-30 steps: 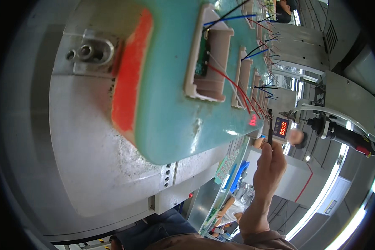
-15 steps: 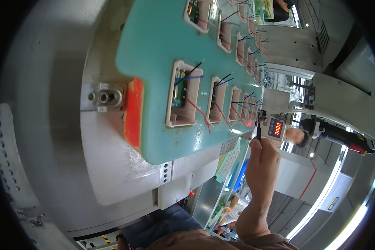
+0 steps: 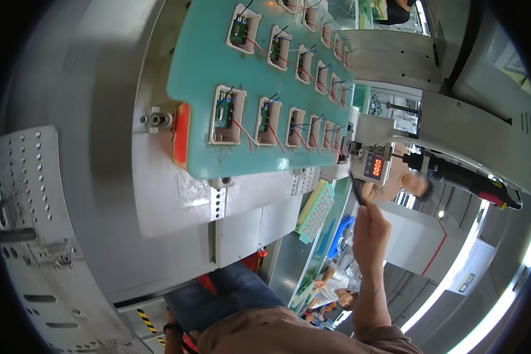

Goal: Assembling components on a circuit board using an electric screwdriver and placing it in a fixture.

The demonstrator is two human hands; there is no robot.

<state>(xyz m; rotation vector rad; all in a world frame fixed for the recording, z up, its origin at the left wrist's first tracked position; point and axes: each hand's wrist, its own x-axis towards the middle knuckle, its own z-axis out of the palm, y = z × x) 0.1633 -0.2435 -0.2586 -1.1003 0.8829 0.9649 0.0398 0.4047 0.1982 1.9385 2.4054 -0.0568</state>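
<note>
My right hand (image 3: 371,230) is closed around a slim black pen-like tool (image 3: 358,190), its tip pointing up beside the screw feeder box (image 3: 371,162) with a lit red display. Left of it lies a green fixture plate (image 3: 186,138) holding rows of pale plastic housings (image 3: 236,137). Small green circuit boards (image 3: 224,110) sit in the nearer housings, with red, blue and black wires sticking out. Down at the lower left, my left arm (image 3: 172,341) hangs beside my leg with a dark band at the wrist; its fingers cannot be made out.
A black electric screwdriver (image 3: 463,177) is at the right, past the feeder. A red block (image 3: 182,135) and a metal fitting (image 3: 159,119) border the plate's near end. Another green tray (image 3: 317,212) of housings stands beyond the metal bench (image 3: 177,203). Other people are farther off.
The view has shifted, so the plate appears smaller and higher, with more housings showing. My right hand keeps the black tool, its tip now lower, farther from the housings' wires.
</note>
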